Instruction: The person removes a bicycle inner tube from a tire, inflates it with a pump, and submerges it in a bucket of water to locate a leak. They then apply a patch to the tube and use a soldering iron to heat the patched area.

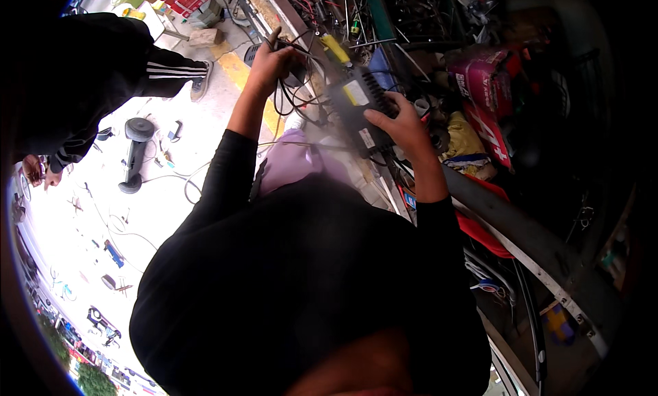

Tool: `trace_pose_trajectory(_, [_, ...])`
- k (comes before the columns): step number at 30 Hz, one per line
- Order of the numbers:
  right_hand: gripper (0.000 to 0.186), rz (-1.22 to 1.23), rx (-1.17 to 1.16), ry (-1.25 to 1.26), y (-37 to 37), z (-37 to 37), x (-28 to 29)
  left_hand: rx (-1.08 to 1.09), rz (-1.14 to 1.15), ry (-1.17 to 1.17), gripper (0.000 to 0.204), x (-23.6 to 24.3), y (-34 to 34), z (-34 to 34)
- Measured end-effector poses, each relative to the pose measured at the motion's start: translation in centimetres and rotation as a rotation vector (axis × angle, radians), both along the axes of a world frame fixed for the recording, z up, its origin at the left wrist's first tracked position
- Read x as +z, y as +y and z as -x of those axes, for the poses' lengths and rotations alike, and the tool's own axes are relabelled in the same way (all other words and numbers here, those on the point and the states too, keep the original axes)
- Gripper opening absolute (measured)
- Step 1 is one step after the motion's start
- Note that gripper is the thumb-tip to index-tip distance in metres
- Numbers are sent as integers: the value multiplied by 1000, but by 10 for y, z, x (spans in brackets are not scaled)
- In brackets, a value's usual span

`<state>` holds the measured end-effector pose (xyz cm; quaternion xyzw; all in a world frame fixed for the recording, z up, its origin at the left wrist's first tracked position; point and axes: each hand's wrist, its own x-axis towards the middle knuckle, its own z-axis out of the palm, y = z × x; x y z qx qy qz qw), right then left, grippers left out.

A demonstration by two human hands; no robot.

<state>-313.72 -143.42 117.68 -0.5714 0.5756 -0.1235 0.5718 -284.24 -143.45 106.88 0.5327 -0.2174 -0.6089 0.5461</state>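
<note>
My right hand (401, 125) grips a black rectangular electrical unit (355, 122) with ribbed edges, a yellow label and a white sticker, thumb across its top face. My left hand (273, 67) is closed on thin black cables (282, 94) and a smaller dark ribbed object (295, 74), partly hidden by the fingers. Loops of cable hang between my hands. A yellow cylindrical item (336, 48) lies just beyond them, by a cluttered tool bin (363, 15).
Another person in striped dark trousers (171, 74) is at left, hands (44, 173) low. A two-wheeled board (136, 156), cords and parts lie on the floor (103, 190). At right are a battered pink-red box (483, 101), yellow cloth (462, 142) and a metal rail (541, 272).
</note>
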Motion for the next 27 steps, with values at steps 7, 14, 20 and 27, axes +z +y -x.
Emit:
trace_pose_trajectory(7, [54, -50, -542, -476, 10, 39, 39, 286, 7, 259, 68, -11, -2, -40])
trace_pose_trajectory(14, [53, 105, -690, -856, 16, 44, 67, 244, 34, -25, 53, -7, 17, -34])
trace_pose_trajectory(20, [53, 460, -695, -689, 26, 25, 77, 269, 113, 2, 30, 3, 54, -31])
trace_pose_trajectory(27, [54, 430, -579, -852, 35, 57, 65, 320, 79, -135, 24, 29, 110, -11])
